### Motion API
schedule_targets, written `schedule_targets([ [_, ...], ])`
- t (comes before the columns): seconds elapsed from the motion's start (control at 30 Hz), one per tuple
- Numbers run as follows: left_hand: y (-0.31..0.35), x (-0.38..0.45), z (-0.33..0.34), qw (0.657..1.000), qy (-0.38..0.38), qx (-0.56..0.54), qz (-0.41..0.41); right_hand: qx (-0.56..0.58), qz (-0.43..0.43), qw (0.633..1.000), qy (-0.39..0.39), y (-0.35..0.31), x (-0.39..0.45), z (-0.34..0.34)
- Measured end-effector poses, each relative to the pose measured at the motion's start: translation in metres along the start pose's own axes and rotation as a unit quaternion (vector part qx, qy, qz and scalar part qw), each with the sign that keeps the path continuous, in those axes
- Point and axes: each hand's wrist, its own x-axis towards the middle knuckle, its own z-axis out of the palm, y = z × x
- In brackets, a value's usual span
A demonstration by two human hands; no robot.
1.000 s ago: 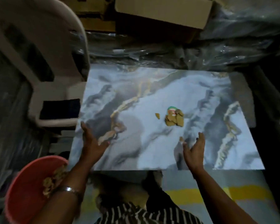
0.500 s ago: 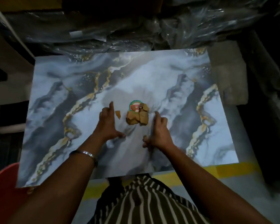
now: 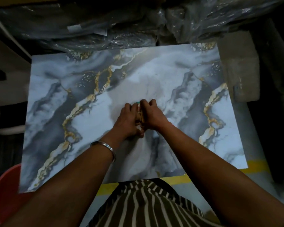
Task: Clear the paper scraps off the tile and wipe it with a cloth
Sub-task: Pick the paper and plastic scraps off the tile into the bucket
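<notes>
A large marbled tile (image 3: 179,89) in grey, white and gold lies flat before me. At its middle sits a small heap of brown paper scraps (image 3: 140,115) with a green and red printed bit at the far end. My left hand (image 3: 127,121) and my right hand (image 3: 152,114) are cupped together around the heap, pressing it between them. Only a thin strip of scraps shows between the palms. No cloth is in view.
A red tub (image 3: 4,194) stands on the floor at the lower left, beside the tile's near-left corner. Crumpled clear plastic sheeting (image 3: 121,25) lies beyond the tile's far edge. A grey block (image 3: 239,71) sits at the tile's right side. A yellow floor stripe (image 3: 257,167) runs beneath the near edge.
Both hands moved forward from the tile's near edge and closed in from either side onto the scrap heap. The small loose scrap on the left is now hidden under my hands.
</notes>
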Motion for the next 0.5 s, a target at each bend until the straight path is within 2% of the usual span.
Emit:
schedule_targets([
  [0.2,-0.001,-0.003,0.006,0.999,0.020,-0.045,-0.003,-0.024,-0.050,0.998,0.001,-0.006,0.002,0.006],
  [0.5,0.001,-0.013,0.017,0.992,0.076,-0.096,-0.012,-0.021,-0.035,0.999,0.012,-0.011,-0.010,0.009],
])
